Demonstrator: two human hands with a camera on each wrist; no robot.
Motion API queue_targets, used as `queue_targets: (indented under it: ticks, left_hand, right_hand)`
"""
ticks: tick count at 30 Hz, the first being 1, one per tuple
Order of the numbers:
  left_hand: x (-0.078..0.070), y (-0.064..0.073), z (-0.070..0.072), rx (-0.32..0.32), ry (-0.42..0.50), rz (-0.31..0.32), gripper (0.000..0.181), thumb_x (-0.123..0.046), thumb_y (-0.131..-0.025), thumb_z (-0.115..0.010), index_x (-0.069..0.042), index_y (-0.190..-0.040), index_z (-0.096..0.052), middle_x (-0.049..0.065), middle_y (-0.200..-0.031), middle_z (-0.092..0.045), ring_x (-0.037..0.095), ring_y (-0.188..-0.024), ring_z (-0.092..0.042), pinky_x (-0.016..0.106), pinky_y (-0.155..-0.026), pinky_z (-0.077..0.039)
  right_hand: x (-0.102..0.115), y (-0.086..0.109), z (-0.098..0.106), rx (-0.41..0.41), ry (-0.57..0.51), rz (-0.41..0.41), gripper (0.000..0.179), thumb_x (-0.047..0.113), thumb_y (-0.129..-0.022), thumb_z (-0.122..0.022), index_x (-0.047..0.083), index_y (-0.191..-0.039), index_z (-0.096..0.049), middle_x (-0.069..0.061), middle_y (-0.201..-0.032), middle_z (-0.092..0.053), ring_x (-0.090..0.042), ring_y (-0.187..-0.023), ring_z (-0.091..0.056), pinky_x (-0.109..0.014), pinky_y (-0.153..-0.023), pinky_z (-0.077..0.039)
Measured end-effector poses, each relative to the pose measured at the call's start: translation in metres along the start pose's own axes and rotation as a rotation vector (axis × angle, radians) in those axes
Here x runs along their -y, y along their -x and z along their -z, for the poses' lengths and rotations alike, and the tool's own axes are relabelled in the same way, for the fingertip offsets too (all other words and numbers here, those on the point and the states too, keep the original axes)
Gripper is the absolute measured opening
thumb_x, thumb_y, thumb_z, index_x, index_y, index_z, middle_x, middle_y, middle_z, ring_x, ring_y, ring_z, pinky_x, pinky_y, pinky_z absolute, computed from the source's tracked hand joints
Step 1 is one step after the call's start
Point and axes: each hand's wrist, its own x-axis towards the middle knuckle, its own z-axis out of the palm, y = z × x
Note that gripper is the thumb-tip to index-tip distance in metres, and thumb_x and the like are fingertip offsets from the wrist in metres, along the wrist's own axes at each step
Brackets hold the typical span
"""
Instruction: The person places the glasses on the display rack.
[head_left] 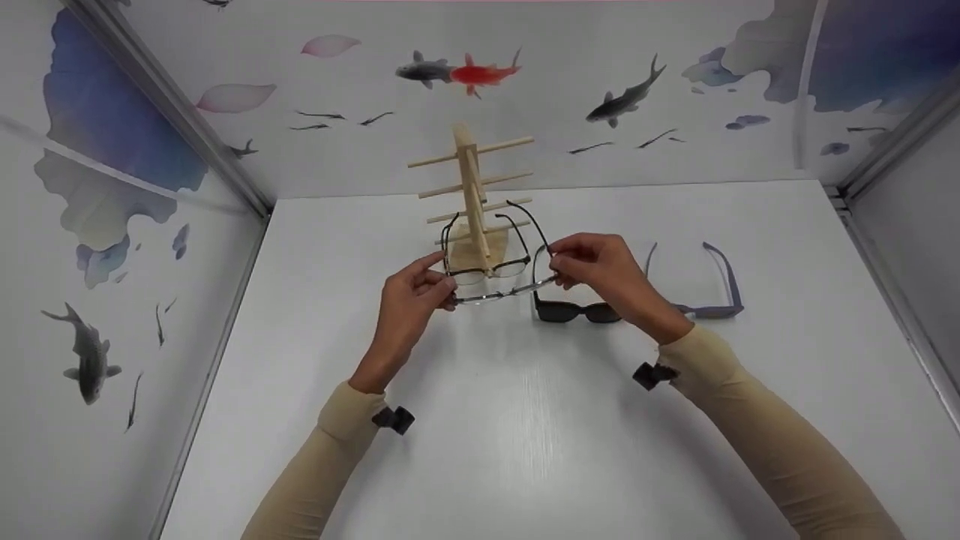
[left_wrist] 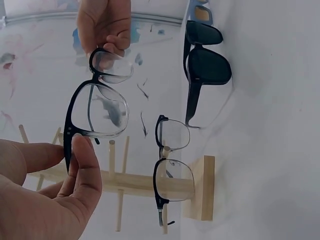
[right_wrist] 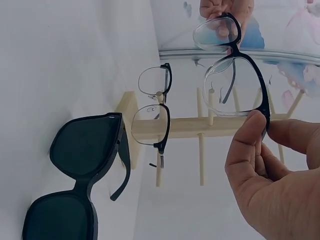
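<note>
Both hands hold one pair of clear-lens eyeglasses [left_wrist: 75,107] with a dark upper frame, in front of a wooden display rack [head_left: 471,187]. My left hand [head_left: 412,300] pinches the hinge end on one side between thumb and fingers. On the opposite side my right hand [head_left: 596,266] pinches the other hinge end. The temples extend toward the rack. A second pair of eyeglasses [right_wrist: 165,122], dark on top with thin lower rims, hangs on the rack's lowest pegs, just behind the held pair in the head view.
Black sunglasses [head_left: 577,311] lie on the white table [head_left: 517,450] right of the rack, partly hidden by the right hand. Beyond them is a blue-grey pair [head_left: 724,307] with open temples. Bare pegs [head_left: 510,144] stick out higher on the rack. Printed wall panels [head_left: 555,97] enclose the table.
</note>
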Motion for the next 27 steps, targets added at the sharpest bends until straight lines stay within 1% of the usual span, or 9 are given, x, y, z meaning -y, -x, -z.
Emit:
queue_targets:
  ticks: [4, 6, 11, 13, 15, 18, 19, 22, 27]
  left_hand:
    - [0.003, -0.007, 0.004, -0.026, -0.026, 0.006, 0.044, -0.008, -0.097, -0.068, -0.007, -0.14, -0.058, 0.01, -0.099, -0.072, 0.026, -0.085, -0.072, 0.035, -0.075, -0.063]
    - [0.004, -0.01, 0.006, -0.033, -0.036, 0.01, 0.044, -0.008, -0.097, -0.068, -0.006, -0.14, -0.058, 0.01, -0.1, -0.073, 0.025, -0.085, -0.072, 0.035, -0.075, -0.063]
    - [0.005, -0.017, 0.009, -0.034, -0.033, 0.017, 0.046, -0.009, -0.098, -0.067, -0.003, -0.141, -0.056, 0.019, -0.105, -0.071, 0.025, -0.085, -0.072, 0.034, -0.076, -0.063]
    - [0.005, -0.02, 0.01, -0.034, -0.035, 0.024, 0.046, -0.009, -0.098, -0.067, -0.003, -0.142, -0.056, 0.023, -0.107, -0.07, 0.025, -0.085, -0.072, 0.034, -0.075, -0.063]
    - [0.005, -0.022, 0.011, -0.037, -0.047, 0.031, 0.045, -0.009, -0.098, -0.067, -0.003, -0.142, -0.056, 0.025, -0.109, -0.07, 0.024, -0.085, -0.072, 0.033, -0.075, -0.063]
    - [0.005, -0.025, 0.012, -0.045, -0.07, 0.032, 0.044, -0.01, -0.098, -0.066, -0.003, -0.141, -0.057, 0.02, -0.105, -0.072, 0.024, -0.085, -0.072, 0.033, -0.075, -0.063]
    - [0.005, -0.026, 0.013, -0.048, -0.077, 0.032, 0.044, -0.011, -0.098, -0.066, -0.003, -0.141, -0.057, 0.017, -0.104, -0.072, 0.024, -0.085, -0.072, 0.033, -0.075, -0.063]
    - [0.005, -0.03, 0.014, -0.054, -0.089, 0.031, 0.044, -0.012, -0.099, -0.066, -0.003, -0.141, -0.057, 0.01, -0.1, -0.073, 0.024, -0.086, -0.072, 0.033, -0.075, -0.063]
    - [0.003, -0.036, 0.015, -0.062, -0.087, 0.041, 0.044, -0.011, -0.099, -0.065, -0.004, -0.141, -0.057, 0.009, -0.099, -0.073, 0.024, -0.086, -0.072, 0.034, -0.074, -0.063]
  right_hand:
    - [-0.002, -0.01, -0.003, 0.005, -0.021, -0.017, 0.033, 0.018, -0.097, -0.07, -0.003, -0.121, -0.067, -0.019, -0.105, -0.069, -0.03, -0.089, -0.07, -0.034, -0.078, -0.062]
    - [-0.003, -0.014, -0.004, 0.005, -0.024, -0.031, 0.033, 0.018, -0.097, -0.07, -0.004, -0.122, -0.066, -0.02, -0.106, -0.068, -0.033, -0.092, -0.07, -0.033, -0.079, -0.062]
    - [-0.002, -0.022, -0.006, -0.009, -0.026, -0.049, 0.027, 0.017, -0.097, -0.07, 0.0, -0.119, -0.068, -0.02, -0.108, -0.068, -0.036, -0.095, -0.07, -0.033, -0.079, -0.062]
    - [-0.002, -0.025, -0.006, -0.011, -0.022, -0.052, 0.027, 0.017, -0.097, -0.069, 0.0, -0.118, -0.068, -0.019, -0.107, -0.068, -0.033, -0.093, -0.07, -0.033, -0.079, -0.062]
    - [-0.003, -0.028, -0.007, -0.012, -0.019, -0.056, 0.026, 0.016, -0.097, -0.069, 0.0, -0.118, -0.068, -0.022, -0.108, -0.068, -0.03, -0.092, -0.071, -0.034, -0.079, -0.062]
    - [-0.004, -0.033, -0.008, -0.017, -0.014, -0.066, 0.027, 0.017, -0.097, -0.069, 0.0, -0.118, -0.068, -0.024, -0.108, -0.067, -0.026, -0.089, -0.071, -0.033, -0.078, -0.062]
    - [-0.004, -0.035, -0.008, -0.02, -0.015, -0.069, 0.027, 0.017, -0.097, -0.069, 0.0, -0.118, -0.068, -0.024, -0.108, -0.067, -0.027, -0.09, -0.071, -0.033, -0.078, -0.062]
    - [-0.005, -0.04, -0.009, -0.035, -0.019, -0.076, 0.026, 0.016, -0.097, -0.07, -0.001, -0.117, -0.068, -0.019, -0.105, -0.069, -0.027, -0.089, -0.071, -0.033, -0.078, -0.062]
    - [-0.005, -0.047, -0.008, -0.041, -0.036, -0.077, 0.025, 0.016, -0.097, -0.07, -0.001, -0.116, -0.069, -0.018, -0.104, -0.069, -0.03, -0.091, -0.071, -0.033, -0.078, -0.062]
